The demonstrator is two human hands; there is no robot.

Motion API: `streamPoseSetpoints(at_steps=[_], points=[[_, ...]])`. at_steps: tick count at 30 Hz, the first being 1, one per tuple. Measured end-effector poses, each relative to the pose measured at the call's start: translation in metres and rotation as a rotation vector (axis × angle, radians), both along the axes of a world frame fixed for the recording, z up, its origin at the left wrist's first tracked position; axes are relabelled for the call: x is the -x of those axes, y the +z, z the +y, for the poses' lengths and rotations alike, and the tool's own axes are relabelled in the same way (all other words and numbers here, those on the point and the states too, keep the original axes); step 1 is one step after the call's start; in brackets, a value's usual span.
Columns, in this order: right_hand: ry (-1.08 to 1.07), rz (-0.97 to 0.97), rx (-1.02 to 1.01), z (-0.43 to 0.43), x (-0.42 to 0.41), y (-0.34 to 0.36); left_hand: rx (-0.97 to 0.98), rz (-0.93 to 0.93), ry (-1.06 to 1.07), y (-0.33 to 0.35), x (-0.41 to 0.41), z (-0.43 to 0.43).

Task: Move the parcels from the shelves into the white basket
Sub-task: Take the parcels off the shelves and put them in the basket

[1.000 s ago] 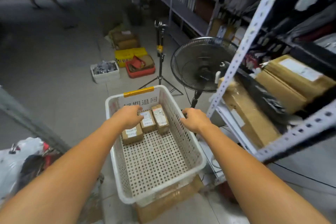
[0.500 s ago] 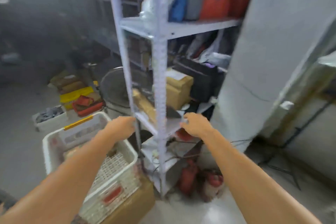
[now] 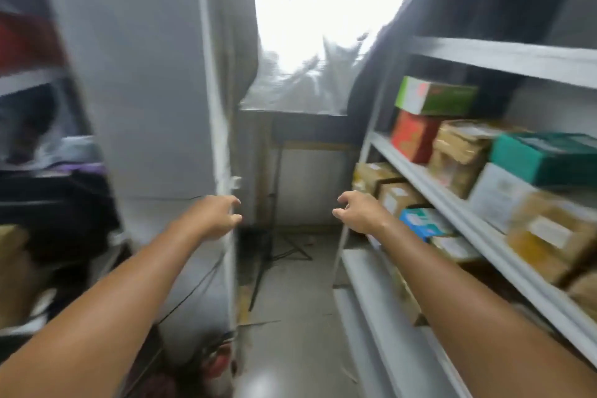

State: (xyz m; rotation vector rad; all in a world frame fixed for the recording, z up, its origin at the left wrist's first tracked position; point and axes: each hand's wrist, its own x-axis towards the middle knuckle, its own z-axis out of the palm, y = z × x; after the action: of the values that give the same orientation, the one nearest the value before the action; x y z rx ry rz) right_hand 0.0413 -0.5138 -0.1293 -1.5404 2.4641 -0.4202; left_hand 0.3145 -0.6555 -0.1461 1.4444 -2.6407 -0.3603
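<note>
A grey metal shelf unit (image 3: 452,200) runs along the right, loaded with parcels: a green box (image 3: 434,97) on a red box (image 3: 413,136), brown cardboard parcels (image 3: 458,152), a teal box (image 3: 542,158) and a blue-and-white packet (image 3: 420,223) on the lower shelf. My right hand (image 3: 358,210) hovers with loosely curled fingers just left of the lower-shelf parcels, holding nothing. My left hand (image 3: 213,216) is held out in front of a white pillar, fingers loose, empty. The white basket is out of view.
A white pillar (image 3: 155,107) stands at the left with a dark cluttered shelf (image 3: 48,171) beyond it. A narrow aisle of grey floor (image 3: 290,317) leads to a bright plastic-covered window (image 3: 310,26). A black tripod (image 3: 274,236) stands at the aisle's end.
My view has swung right, from the white basket past the first shelf and pillar to the aisle with the right-hand shelves. Both hands left the basket and stay raised, empty.
</note>
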Motion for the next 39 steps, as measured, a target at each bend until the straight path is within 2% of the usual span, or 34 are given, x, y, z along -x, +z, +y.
streamPoseSetpoints(at_steps=[4,9,19,26,29,32,36,39], points=[[-0.267,-0.021,0.022,0.051,0.036,0.010,0.046,0.003,-0.256,0.006,0.089,-0.016],[-0.538,0.013,-0.020,0.132,0.047,0.022,0.088,0.016,-0.535,0.016,0.177,0.009],[-0.869,0.043,0.062,0.329,0.043,0.049,0.089,0.081,-0.909,0.045,0.281,0.182],[-1.053,0.016,0.247,0.423,0.056,0.059,-0.015,0.182,-1.032,0.064,0.316,0.280],[-1.126,0.017,0.387,0.435,0.074,0.064,-0.086,0.237,-1.057,0.071,0.336,0.297],[-1.185,0.005,0.583,0.430,0.097,0.074,-0.146,0.371,-1.083,0.081,0.363,0.310],[-1.286,-0.200,0.822,0.410,0.123,0.078,-0.302,0.548,-1.167,0.097,0.404,0.326],[-1.270,-0.324,0.919,0.392,0.136,0.075,-0.477,0.516,-1.225,0.100,0.432,0.338]])
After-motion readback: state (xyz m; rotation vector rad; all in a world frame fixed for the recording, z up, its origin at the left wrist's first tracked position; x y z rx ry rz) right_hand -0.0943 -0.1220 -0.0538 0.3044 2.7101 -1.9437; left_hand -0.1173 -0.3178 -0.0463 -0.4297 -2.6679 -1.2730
